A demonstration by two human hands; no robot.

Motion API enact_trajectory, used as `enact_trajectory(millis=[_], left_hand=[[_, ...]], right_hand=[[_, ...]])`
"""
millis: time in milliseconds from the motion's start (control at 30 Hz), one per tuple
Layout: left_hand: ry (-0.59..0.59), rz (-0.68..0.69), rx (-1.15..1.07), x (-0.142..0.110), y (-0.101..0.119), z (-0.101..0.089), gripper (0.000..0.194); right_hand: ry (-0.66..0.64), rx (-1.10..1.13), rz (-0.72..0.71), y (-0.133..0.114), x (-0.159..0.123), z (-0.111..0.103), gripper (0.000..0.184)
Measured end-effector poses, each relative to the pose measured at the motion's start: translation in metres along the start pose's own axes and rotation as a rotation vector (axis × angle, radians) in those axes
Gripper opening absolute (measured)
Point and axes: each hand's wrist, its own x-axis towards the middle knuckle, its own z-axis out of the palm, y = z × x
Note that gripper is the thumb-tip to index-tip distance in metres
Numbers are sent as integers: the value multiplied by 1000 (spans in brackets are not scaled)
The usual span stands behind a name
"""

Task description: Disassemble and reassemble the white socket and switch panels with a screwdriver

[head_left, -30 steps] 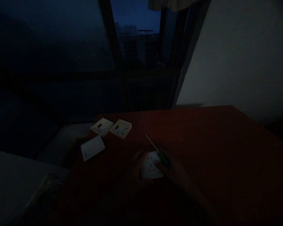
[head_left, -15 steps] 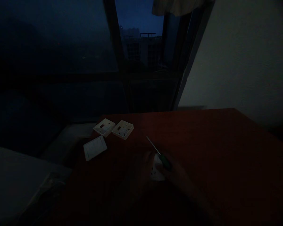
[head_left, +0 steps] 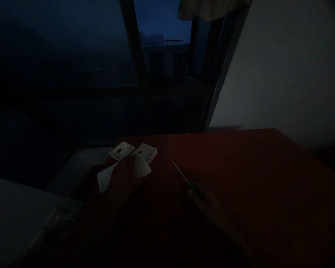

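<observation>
My left hand [head_left: 123, 179] is closed on a white wall socket plate [head_left: 142, 167] with dark slots, held over the left part of the table. Behind it, two white square back boxes [head_left: 122, 149] sit side by side, the right one [head_left: 150, 152] partly covered by the held plate. Under or beside my left hand lies another white plate [head_left: 104, 179], its right side hidden. My right hand [head_left: 208, 204] grips a screwdriver [head_left: 195, 189] by its green handle, the metal shaft pointing away and to the left.
The reddish-brown table [head_left: 240, 160] meets a dark window frame [head_left: 145, 91] and a pale wall [head_left: 281, 74]. At the lower left stands a pale surface [head_left: 25, 201] with a crumpled, unclear item [head_left: 58, 217] beside it. Light is very dim.
My left hand has carried the socket plate from beside my right hand leftward and away, over to the boxes and other plate. My right hand stays in place with the screwdriver.
</observation>
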Motion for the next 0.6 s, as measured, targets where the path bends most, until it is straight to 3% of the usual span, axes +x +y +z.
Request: enact_trajectory(millis=[200, 367, 600], left_hand=[[14, 93, 18, 4, -19, 25, 85], [-4, 65, 64, 5, -23, 32, 90], [9, 86, 93, 6, -27, 35, 91]], right_hand=[[43, -219, -76, -8, 6, 2, 36], [-48, -494, -286, -15, 31, 4, 41], [-114, -518, -490, -27, 66, 19, 42]])
